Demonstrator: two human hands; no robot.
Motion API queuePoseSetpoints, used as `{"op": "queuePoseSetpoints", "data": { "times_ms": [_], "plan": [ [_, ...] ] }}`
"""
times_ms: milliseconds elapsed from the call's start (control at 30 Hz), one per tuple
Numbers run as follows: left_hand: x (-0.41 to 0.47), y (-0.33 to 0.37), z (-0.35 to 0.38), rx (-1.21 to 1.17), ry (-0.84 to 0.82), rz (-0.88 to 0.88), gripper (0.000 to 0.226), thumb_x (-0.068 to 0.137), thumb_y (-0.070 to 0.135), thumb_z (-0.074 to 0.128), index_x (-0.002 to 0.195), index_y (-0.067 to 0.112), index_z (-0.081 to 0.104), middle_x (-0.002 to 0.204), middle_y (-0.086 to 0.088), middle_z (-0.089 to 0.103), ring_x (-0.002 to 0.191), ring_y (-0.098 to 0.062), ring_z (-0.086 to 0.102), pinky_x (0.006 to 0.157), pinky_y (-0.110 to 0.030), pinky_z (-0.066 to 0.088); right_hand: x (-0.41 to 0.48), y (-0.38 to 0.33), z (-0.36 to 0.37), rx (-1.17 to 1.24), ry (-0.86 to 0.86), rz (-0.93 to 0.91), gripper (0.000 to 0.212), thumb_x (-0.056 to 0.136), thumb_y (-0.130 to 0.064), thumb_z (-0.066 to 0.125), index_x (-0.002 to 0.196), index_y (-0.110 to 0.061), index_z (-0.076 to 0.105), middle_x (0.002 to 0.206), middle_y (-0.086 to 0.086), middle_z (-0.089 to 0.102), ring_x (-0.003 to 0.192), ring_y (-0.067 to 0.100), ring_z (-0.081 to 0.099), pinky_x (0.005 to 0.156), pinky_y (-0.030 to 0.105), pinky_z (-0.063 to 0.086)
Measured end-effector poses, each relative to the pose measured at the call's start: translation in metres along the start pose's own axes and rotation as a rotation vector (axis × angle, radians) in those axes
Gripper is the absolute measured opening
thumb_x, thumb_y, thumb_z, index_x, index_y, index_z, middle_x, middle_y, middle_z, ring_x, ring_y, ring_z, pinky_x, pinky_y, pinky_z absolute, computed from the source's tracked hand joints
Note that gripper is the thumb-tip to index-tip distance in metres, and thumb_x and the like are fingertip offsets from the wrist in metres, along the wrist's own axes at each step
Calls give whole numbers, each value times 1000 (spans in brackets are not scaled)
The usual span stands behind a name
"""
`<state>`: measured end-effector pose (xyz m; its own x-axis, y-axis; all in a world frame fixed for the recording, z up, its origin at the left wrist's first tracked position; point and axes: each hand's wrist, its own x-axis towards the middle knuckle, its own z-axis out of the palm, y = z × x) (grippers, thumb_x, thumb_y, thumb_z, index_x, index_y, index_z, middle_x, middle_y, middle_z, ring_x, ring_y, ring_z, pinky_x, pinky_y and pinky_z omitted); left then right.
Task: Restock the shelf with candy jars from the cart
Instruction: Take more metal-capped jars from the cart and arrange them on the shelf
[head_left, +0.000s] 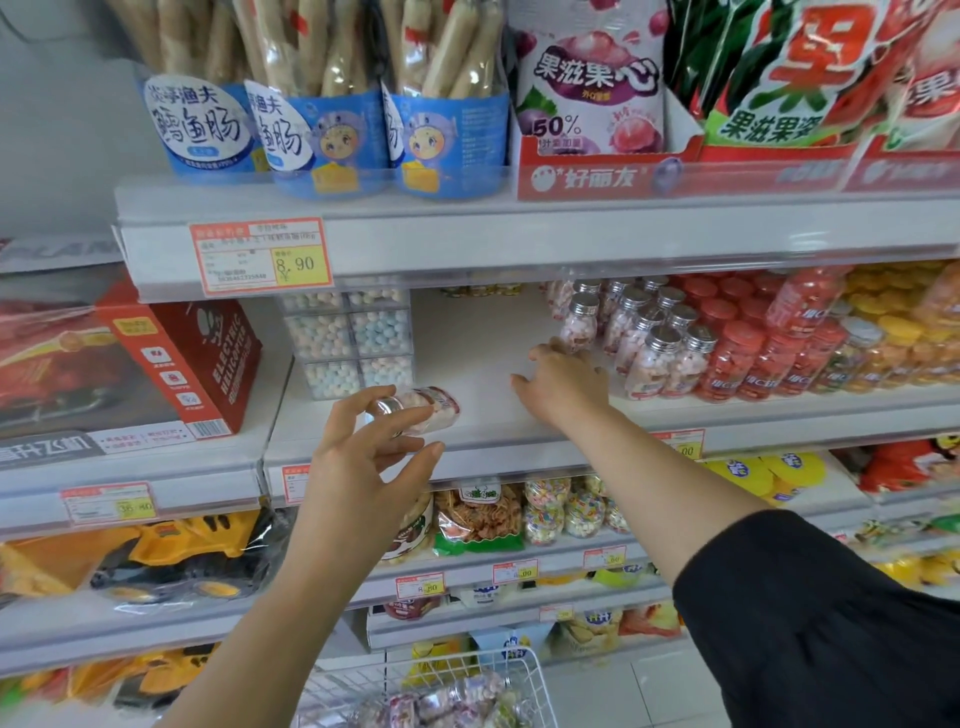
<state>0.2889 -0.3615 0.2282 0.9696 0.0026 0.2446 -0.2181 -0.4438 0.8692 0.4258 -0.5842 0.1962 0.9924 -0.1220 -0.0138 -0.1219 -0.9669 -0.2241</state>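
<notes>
Firstly, we record the left hand with thumb and fingers curled round a candy jar, which lies on its side over the front of the white shelf; we cannot tell whether it rests on the board. We find the right hand further in, palm down, its fingers fairly straight and spread, holding nothing. Its fingertips reach the foot of the nearest of the silver-capped jars, which stand upright in rows, though contact cannot be confirmed. Left of the bare patch we note stacked clear boxes of pastel balls; right of the jars stand red-capped bottles. At the lower edge a white wire cart holds loose jars, blurred.
</notes>
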Motion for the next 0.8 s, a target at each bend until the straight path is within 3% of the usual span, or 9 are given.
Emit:
{"op": "queuePoseSetpoints", "data": {
  "times_ms": [233, 500, 633, 800],
  "plan": [
    [0, 0, -1, -2, 2, -10, 32, 84, 21, 75, 115, 27, 70, 137, 13, 45, 95, -2, 68, 94, -30, 56, 9, 3, 1, -34, -7, 15, 62, 95, -55, 42, 146, -18, 42, 156, 6, 32, 142, 34, 28, 108, 51, 32],
    [5, 0, 6, 51, -16, 52, 27, 87, 21, 72, 114, 27, 71, 136, 12, 46, 91, 3, 68, 90, -18, 54, 6, 18, -2, -54, -1, -7, 61, 95, -55, 45, 143, -17, 45, 155, 5, 34, 143, 35, 25, 112, 52, 31],
    [20, 3, 16, 139, -62, 153, 22, 97, 20, 59, 109, 34, 70, 134, 11, 47, 88, -1, 67, 79, -4, 46, -25, 31, -9, 147, 82, -160, 52, 94, -47, 55, 138, -20, 52, 143, 2, 54, 130, 31, 45, 105, 44, 41],
    [59, 20, 52, 197, -166, 302, 35, 103, 15, 47, 134, 29, 56, 119, 11, 47, 90, 2, 54, 83, -17, 42, -79, 69, -20, 165, 95, -249, 35, 94, -36, 61, 127, -23, 65, 125, -5, 67, 120, 22, 55, 103, 46, 42]
  ]
}}
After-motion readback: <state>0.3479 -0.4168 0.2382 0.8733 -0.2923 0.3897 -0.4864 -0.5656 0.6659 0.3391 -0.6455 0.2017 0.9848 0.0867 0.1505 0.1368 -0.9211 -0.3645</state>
